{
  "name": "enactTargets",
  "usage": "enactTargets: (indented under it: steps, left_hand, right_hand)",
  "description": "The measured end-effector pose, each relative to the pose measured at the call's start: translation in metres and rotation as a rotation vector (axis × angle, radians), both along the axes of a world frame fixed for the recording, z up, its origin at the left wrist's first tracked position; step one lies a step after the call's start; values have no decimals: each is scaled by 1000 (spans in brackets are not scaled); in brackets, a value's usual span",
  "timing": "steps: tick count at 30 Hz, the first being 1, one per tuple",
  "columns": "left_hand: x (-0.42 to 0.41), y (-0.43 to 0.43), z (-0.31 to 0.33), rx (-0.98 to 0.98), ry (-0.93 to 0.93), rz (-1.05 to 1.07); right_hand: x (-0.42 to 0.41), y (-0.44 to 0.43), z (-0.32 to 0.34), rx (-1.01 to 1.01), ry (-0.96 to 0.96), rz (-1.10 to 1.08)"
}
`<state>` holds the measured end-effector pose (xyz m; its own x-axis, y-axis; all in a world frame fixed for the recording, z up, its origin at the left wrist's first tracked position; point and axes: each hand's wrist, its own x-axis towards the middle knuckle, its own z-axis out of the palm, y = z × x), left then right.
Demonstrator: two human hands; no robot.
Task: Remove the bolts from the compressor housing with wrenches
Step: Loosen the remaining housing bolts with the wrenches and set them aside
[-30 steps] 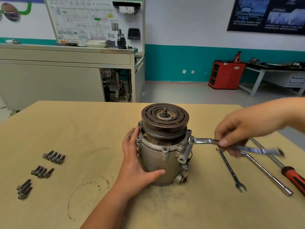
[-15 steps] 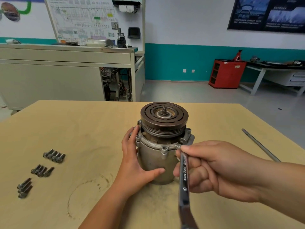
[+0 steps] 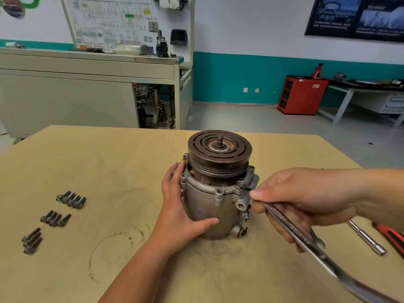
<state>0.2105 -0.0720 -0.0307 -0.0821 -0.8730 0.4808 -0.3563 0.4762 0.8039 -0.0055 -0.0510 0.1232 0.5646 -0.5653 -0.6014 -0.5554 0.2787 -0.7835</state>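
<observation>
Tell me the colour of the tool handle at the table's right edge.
The tool handle is red with black, seen in the head view.

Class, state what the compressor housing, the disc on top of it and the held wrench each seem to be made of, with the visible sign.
The compressor housing: likely cast aluminium, dull grey matte skin with moulded lugs. The disc: probably steel, dark brown, perhaps rusted. The wrench: likely chromed steel, bright polished glints.
</observation>
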Motion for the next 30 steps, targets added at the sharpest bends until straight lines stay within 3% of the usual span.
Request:
enactTargets:
  steps: [3, 6, 8, 10, 12, 16, 18, 20, 21, 23, 25, 28, 30]
  left_hand:
    - [1, 0, 0, 11, 0, -1]
    - [2, -1, -2, 2, 6, -4]
    - [1, -1, -2, -4, 12, -7]
    - [1, -1, -2, -5, 9, -11]
    - [3, 1, 1, 5, 19, -21]
    - [4, 16, 20, -57, -7, 103]
    - [1, 31, 30, -238, -13, 206]
    - [-3, 51, 39, -296, 59, 85]
    - [-3, 61, 44, -234, 123, -49]
    - [2, 74, 55, 67, 236, -329]
    - [14, 80, 62, 347, 279, -525]
    - [24, 81, 67, 540, 233, -587]
    - [16, 83, 62, 624, 164, -660]
  right_hand:
    - [-14, -26, 16, -117, 299, 262]
    - [-19, -52, 29, -572, 621, 364]
    - [-23, -65, 35, -848, 651, 350]
    - [-35, -72, 41, -860, 638, 314]
    - [-53, -66, 46, -629, 617, 274]
    - [-63, -19, 18, -170, 283, 274]
    - [-41, 13, -6, -110, -48, 197]
    - [-6, 43, -30, -141, -401, -58]
    - [14, 55, -39, -159, -530, -234]
    - [47, 67, -54, -194, -695, -545]
    - [70, 68, -67, -253, -771, -698]
    - [71, 66, -75, -297, -785, -796]
    - [45, 66, -80, -428, -637, -825]
